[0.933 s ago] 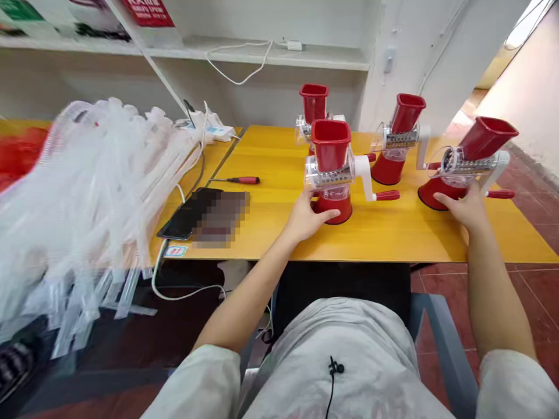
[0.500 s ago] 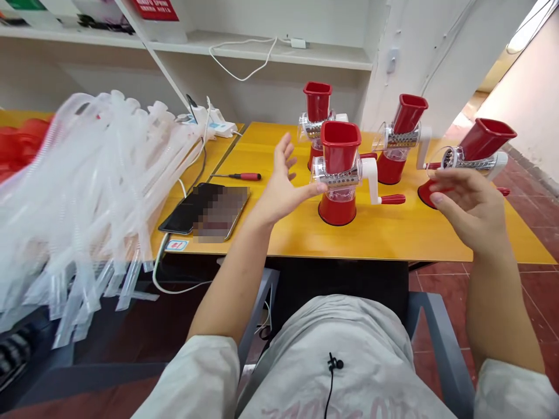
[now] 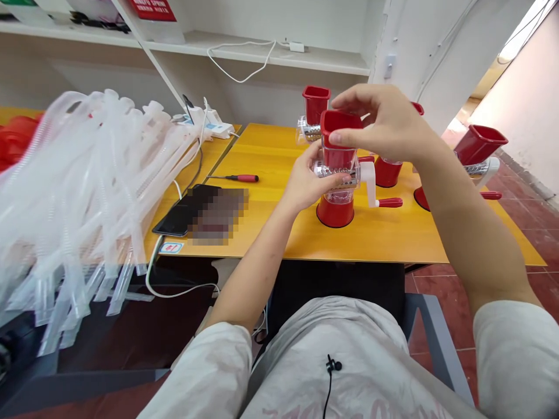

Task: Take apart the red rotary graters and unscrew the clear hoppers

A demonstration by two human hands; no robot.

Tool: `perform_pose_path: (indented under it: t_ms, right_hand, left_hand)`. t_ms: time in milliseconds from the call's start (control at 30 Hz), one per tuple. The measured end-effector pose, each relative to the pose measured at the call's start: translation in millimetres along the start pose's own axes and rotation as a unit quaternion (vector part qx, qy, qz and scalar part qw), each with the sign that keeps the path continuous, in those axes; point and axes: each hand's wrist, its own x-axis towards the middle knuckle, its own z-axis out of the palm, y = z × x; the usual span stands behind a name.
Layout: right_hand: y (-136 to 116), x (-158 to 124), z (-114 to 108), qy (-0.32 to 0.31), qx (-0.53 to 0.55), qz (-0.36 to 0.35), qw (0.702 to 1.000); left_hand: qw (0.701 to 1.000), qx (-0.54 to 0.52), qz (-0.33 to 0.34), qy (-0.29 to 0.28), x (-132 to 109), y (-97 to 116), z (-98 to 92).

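Observation:
Nearest me on the table, a red rotary grater (image 3: 335, 210) stands upright, with a clear housing, a metal drum and a white crank with a red handle. My left hand (image 3: 308, 181) is closed around its middle, the thumb lying across the front of the drum housing. From above, my right hand (image 3: 388, 125) curves over the red feed hopper (image 3: 338, 152), thumb at the front of the rim and fingers at the back. The fingertips behind the hopper are partly hidden. Another grater (image 3: 316, 105) stands behind, partly covered by the near one.
Two more graters stand to the right, one with its base (image 3: 388, 173) showing under my right wrist, the other with a tilted hopper (image 3: 483, 142). Left lie a screwdriver (image 3: 242, 178), a black phone (image 3: 179, 218), a blurred-out item and a heap of clear plastic strips (image 3: 87, 192).
My left hand has moved right onto the near grater's body. My right hand has swung up and left from beside the far-right grater to the near grater's hopper.

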Motion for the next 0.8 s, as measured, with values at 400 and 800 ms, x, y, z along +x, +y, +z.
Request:
perform_pose_path:
  t_ms: [400,800]
  right_hand:
    - [45,-149,-45,0.327,-0.042,0.071,0.941]
    - [149,-270,46,0.248,-0.063,0.304,0.918]
  left_hand:
    - [1.0,0.021,0.002,-0.006,0,-16,-2.4]
    - [0.999,-0.008,0.018,0.032,-4,-35,0.3]
